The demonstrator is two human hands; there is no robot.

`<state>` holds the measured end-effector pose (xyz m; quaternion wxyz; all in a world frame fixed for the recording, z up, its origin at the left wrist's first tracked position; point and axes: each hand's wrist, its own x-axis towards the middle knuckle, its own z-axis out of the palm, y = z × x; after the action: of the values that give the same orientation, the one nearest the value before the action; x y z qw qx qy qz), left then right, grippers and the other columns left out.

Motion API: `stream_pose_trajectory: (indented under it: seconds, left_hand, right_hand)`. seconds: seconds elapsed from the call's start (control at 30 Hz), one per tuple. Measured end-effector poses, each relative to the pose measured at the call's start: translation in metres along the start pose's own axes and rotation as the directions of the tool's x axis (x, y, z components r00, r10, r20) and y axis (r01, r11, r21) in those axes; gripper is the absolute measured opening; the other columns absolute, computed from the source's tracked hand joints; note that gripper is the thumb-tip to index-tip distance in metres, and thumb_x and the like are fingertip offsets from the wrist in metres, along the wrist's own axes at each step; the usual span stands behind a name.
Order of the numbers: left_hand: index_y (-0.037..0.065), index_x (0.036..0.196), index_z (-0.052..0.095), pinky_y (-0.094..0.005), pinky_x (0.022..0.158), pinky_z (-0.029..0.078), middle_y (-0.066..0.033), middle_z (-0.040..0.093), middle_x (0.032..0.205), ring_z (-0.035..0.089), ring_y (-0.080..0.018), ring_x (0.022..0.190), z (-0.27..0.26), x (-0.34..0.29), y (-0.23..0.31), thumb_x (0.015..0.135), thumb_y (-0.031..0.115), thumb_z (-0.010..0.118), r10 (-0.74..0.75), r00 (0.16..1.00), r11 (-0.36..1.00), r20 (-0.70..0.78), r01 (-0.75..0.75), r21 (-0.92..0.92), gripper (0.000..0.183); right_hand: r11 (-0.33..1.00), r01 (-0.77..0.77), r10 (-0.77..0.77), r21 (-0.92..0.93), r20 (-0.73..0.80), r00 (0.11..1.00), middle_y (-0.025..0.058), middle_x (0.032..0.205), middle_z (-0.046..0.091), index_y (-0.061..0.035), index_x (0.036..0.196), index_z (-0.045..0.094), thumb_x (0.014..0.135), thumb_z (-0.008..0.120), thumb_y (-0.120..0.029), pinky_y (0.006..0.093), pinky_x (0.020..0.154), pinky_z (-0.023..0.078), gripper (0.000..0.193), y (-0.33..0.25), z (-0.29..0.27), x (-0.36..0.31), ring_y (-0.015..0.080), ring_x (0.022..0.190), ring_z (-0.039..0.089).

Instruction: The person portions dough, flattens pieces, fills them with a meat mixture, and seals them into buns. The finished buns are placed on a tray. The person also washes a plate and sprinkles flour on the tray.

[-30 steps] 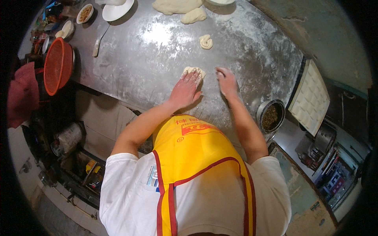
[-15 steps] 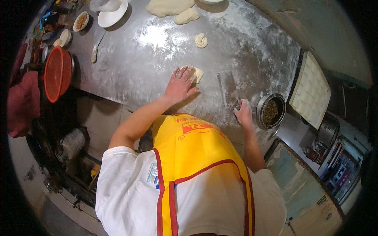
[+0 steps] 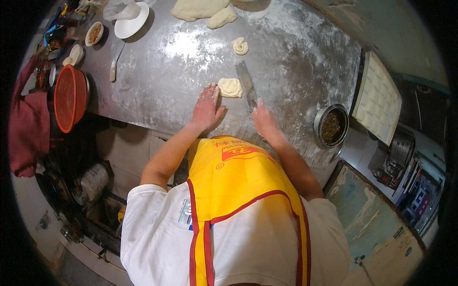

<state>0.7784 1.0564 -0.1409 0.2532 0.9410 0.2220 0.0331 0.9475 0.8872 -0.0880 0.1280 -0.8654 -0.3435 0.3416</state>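
Note:
A small flattened piece of dough (image 3: 230,87) lies on the floured metal table in front of me. My left hand (image 3: 206,107) rests palm down against its left side, fingers stretched out. My right hand (image 3: 265,119) is closed round the handle of a cleaver (image 3: 245,85) with a broad rectangular metal blade. The blade is tilted up beside the dough's right edge; whether they touch I cannot tell. Beyond it sits a small coiled piece of dough (image 3: 240,46). Larger dough (image 3: 198,8) lies at the far edge, with a smaller lump (image 3: 222,18) beside it.
A steel pot of dark chopped filling (image 3: 331,126) stands at the right edge of the table (image 3: 296,90), near a tray of pale pieces (image 3: 377,97). On the left are an orange basket (image 3: 70,98), a long-handled tool (image 3: 113,71), bowls (image 3: 94,33) and a white plate (image 3: 132,24).
My right hand has lifted the cleaver off the table and brought it left, beside the dough. My left hand has slid left off the dough to its side, uncovering it.

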Motion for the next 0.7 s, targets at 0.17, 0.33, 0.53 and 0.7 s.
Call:
stream_pose_trajectory:
  seconds: [0.17, 0.33, 0.53, 0.7]
  left_hand:
    - [-0.004, 0.143, 0.036, -0.0456, 0.118, 0.022, -0.0227, 0.037, 0.149, 0.033, -0.0361, 0.14, -0.001, 0.023, 0.017, 0.088, 0.035, 0.061, 0.196, 0.98, 0.981, 0.015, -0.196, -0.013, 0.072]
    - [-0.002, 0.143, 0.037, -0.0477, 0.118, 0.02, -0.0199, 0.038, 0.149, 0.032, -0.0337, 0.14, -0.005, 0.031, 0.018, 0.089, 0.039, 0.058, 0.198, 0.969, 0.967, 0.146, -0.217, 0.134, 0.071]
    - [0.001, 0.142, 0.04, -0.0517, 0.118, 0.018, -0.0177, 0.035, 0.151, 0.03, -0.0321, 0.142, -0.005, 0.026, 0.013, 0.09, 0.041, 0.057, 0.195, 0.972, 0.968, 0.13, -0.212, 0.134, 0.069]
    - [0.002, 0.139, 0.044, -0.0541, 0.118, 0.017, -0.0174, 0.035, 0.151, 0.029, -0.034, 0.142, -0.001, 0.028, 0.011, 0.089, 0.043, 0.058, 0.234, 0.962, 0.951, 0.141, -0.257, 0.173, 0.067]
  right_hand:
    - [0.999, 0.002, -0.001, -0.037, 0.032, 0.999, 0.0317, 0.089, 0.065, 0.0088, 0.122, 0.044, 0.096, 0.042, -0.011, 0.0552, 0.074, 0.052, 0.033, -0.026, 0.018, 0.012, 0.0477, 0.085, 0.065]
    - [0.998, -0.012, 0.01, -0.056, -0.026, 1.0, 0.0287, 0.083, 0.066, 0.0076, 0.125, 0.044, 0.094, 0.044, -0.013, 0.0537, 0.068, 0.052, 0.036, -0.011, 0.02, 0.032, 0.0464, 0.079, 0.065]
    - [0.999, -0.012, 0.006, -0.052, -0.122, 0.993, 0.0279, 0.08, 0.065, 0.0073, 0.13, 0.042, 0.092, 0.05, -0.016, 0.0528, 0.066, 0.051, 0.045, 0.002, 0.012, 0.015, 0.0462, 0.077, 0.064]
    - [0.999, -0.015, 0.018, 0.034, -0.107, 0.994, 0.0297, 0.087, 0.065, 0.0098, 0.126, 0.043, 0.095, 0.045, -0.012, 0.0516, 0.07, 0.051, 0.039, -0.005, 0.009, -0.007, 0.0459, 0.082, 0.064]
